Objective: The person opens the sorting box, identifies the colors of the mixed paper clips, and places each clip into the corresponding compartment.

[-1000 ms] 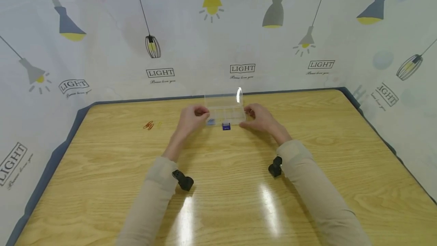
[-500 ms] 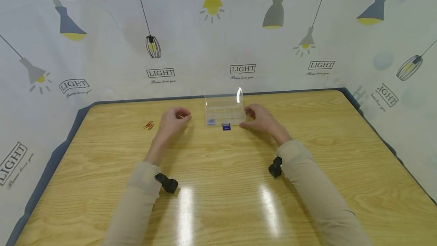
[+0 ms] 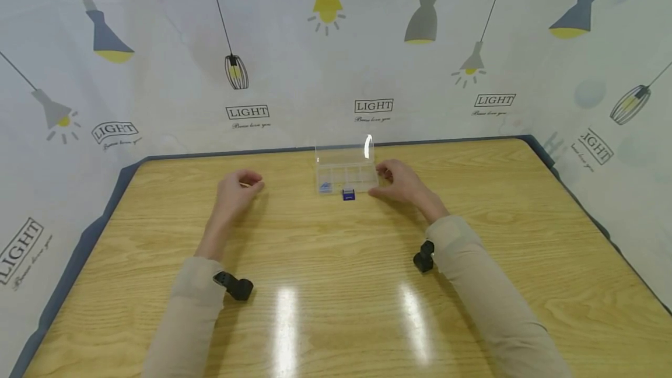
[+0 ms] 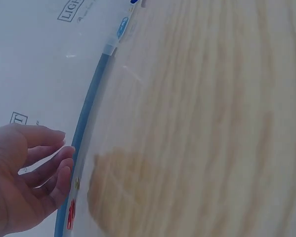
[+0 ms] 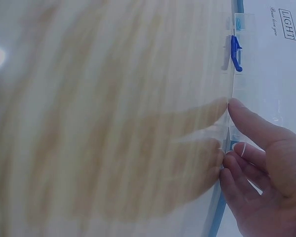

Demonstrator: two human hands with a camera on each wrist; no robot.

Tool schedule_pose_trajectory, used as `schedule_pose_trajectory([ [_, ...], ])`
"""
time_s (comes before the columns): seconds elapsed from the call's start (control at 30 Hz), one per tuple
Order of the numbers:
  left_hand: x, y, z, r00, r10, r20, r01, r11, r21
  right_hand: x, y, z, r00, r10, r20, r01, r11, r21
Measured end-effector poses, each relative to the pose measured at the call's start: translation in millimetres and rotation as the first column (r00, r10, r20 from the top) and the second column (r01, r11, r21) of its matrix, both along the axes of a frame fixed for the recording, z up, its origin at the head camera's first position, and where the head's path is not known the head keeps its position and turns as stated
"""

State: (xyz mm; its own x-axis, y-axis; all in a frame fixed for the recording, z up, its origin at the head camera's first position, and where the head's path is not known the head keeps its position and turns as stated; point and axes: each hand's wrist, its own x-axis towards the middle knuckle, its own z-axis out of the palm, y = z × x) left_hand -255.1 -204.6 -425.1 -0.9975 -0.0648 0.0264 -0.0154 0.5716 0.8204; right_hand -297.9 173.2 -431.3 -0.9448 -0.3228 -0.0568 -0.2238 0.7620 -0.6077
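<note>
- The clear box (image 3: 362,177) is placed near the middle of the far edge of the table (image 3: 336,249), with its lid (image 3: 343,153) raised at the back.
- The right end of the box is held by the right hand (image 3: 399,181), the thumb being set at the front corner and the fingers curled behind.
- Blue clips (image 3: 325,188) are contained in the front left compartment, and a blue latch (image 3: 349,195) is seen at the front edge.
- The left hand (image 3: 236,193) is held well apart from the box, towards the table's far left corner; nothing is grasped, and its fingers are loosely bent.
- Red clips (image 4: 71,215) and a small yellow item (image 4: 77,183) are seen on the table just past those fingers in the left wrist view; contact cannot be told.
</note>
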Motion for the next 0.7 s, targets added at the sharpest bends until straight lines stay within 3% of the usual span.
schedule_pose_trajectory([
  [0.43,7.9,-20.4,-1.3,0.997,0.074,-0.034,-0.077,0.993,-0.091,-0.5,0.2,-1.0,1.0,-0.004,0.002,0.004,1.0,0.007],
  [0.7,9.7,-26.8,-2.4,0.996,0.092,-0.015,-0.094,0.982,-0.163,-0.2,0.1,-0.7,1.0,-0.004,0.001,0.004,1.0,0.007],
])
